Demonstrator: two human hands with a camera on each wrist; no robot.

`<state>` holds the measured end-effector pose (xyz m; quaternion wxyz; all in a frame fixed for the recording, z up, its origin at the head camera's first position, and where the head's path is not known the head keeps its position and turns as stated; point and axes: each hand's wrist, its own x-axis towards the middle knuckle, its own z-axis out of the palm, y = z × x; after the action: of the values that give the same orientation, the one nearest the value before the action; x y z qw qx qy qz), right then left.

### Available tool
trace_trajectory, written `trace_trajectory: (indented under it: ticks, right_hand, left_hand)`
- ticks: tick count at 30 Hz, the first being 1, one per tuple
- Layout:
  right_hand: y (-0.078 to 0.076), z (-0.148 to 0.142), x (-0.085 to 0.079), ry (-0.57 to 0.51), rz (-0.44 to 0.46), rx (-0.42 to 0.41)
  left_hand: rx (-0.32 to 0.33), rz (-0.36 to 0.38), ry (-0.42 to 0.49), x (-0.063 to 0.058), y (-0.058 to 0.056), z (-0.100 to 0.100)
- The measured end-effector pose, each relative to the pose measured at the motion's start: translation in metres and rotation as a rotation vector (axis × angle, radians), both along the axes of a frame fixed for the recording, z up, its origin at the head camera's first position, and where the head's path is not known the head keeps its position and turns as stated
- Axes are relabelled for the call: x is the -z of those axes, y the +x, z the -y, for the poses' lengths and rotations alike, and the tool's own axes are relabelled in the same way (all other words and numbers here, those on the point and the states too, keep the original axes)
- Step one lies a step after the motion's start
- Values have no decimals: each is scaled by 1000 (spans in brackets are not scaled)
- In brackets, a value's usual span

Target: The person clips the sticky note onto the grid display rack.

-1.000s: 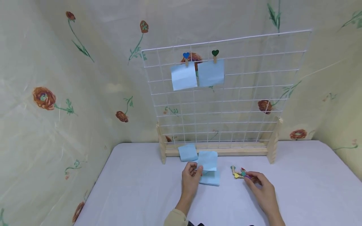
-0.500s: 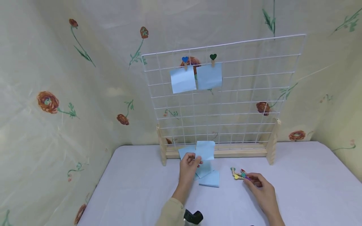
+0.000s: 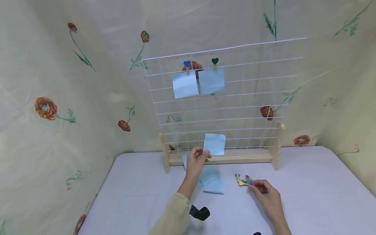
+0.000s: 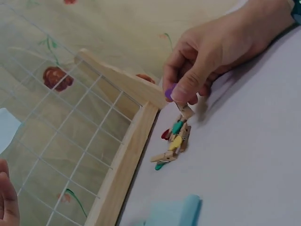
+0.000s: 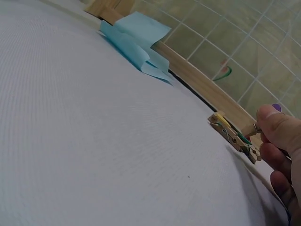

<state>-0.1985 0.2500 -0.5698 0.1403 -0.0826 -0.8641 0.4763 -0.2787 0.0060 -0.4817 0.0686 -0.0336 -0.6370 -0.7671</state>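
Note:
My left hand [image 3: 196, 164] pinches a light blue sticky note [image 3: 214, 144] by its lower left corner, holding it up before the rack's foot. Fingertips of that hand [image 4: 7, 197] show at the left wrist view's edge. On the right, my right hand [image 3: 268, 197] pinches a small wooden clothespin [image 4: 185, 110] with a purple top between thumb and fingers. Several more clothespins [image 4: 176, 141] with yellow, green and red tops lie in a small heap just beyond it. Below the raised note, more blue sticky notes [image 3: 213, 186] lie on the table.
A white wire grid rack stands on a wooden base [image 3: 241, 159] at the back. Two blue notes [image 3: 185, 84] hang high on it under blue and dark green heart clothespins [image 3: 215, 61]. A black object [image 3: 200, 213] sits beside the left sleeve. Flowered cloth hangs behind.
My left hand has lifted the pinched note up and forward, away from the other notes toward the rack. The right hand stays by the clothespins. The head view has shifted slightly.

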Motion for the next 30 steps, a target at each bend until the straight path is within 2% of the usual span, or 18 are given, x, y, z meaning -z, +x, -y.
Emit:
trace_trajectory:
  ticks: [7, 13, 22, 30]
  right_hand:
    - [3, 4, 6, 57, -62, -30]
    - [6, 3, 8, 93, -34, -31]
    - [2, 4, 8, 132, -47, -22]
    - [-2, 6, 5, 150, -51, -12]
  left_hand:
    - [28, 8, 39, -13, -6, -3]
    - [45, 10, 30, -23, -10, -13]
    - [49, -39, 45, -49, -18, -26]
    - [59, -78, 82, -65, -21, -27]
